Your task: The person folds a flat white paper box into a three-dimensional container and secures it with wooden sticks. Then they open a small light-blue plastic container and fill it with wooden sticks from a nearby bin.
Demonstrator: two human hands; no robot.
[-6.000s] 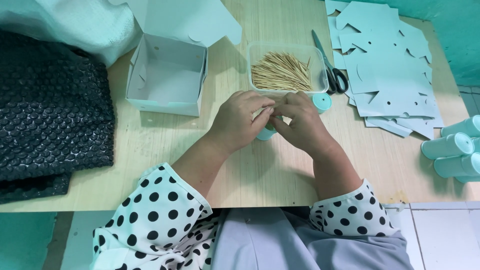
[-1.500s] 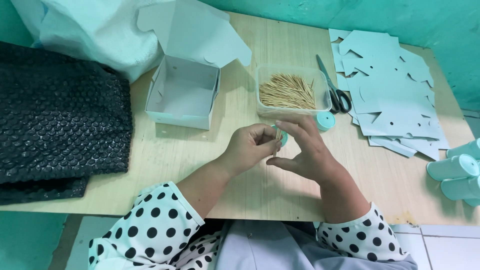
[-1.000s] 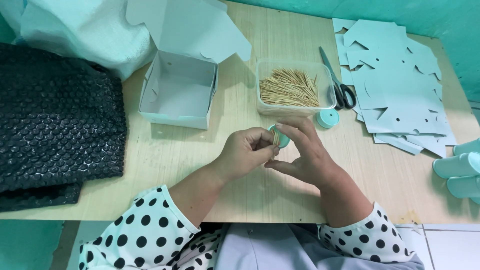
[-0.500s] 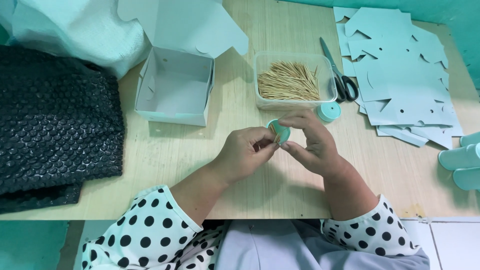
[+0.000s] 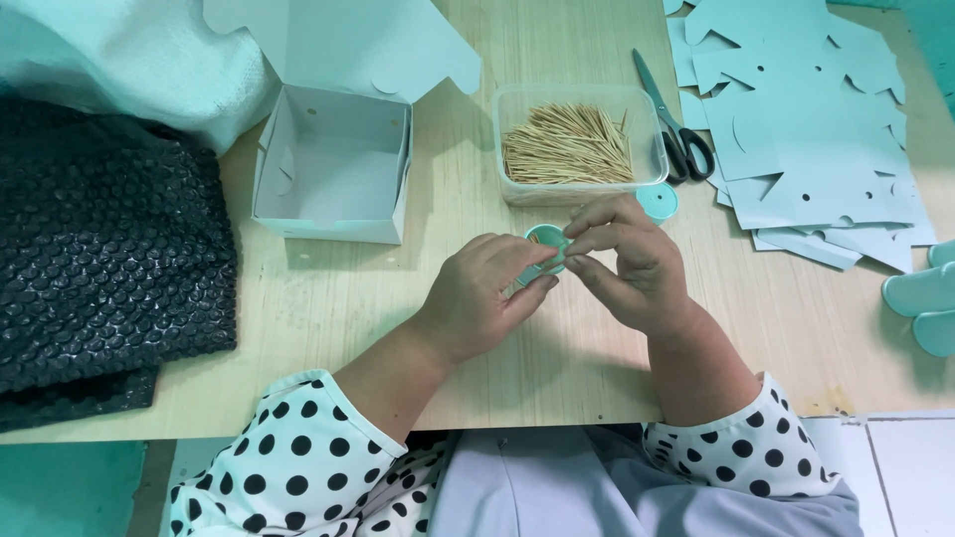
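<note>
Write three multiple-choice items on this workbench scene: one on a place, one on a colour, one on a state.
1. Where do the scissors lie?
A. Inside the open box
B. Just right of the clear tub, at the edge of the card cut-outs
C. On the bubble wrap

2. What colour is the small round container held between the hands?
A. Teal
B. Red
C. Yellow

3. In what state is the pale paper box?
A. Shut and taped
B. Flattened
C. Open, lid flap up, nothing visible inside

Answers:
1. B: the scissors rest beside the clear tub of wooden sticks, against the pale card cut-outs.
2. A: its teal rim shows between the left hand and the right hand.
3. C: the bare inner walls and floor show.
</note>
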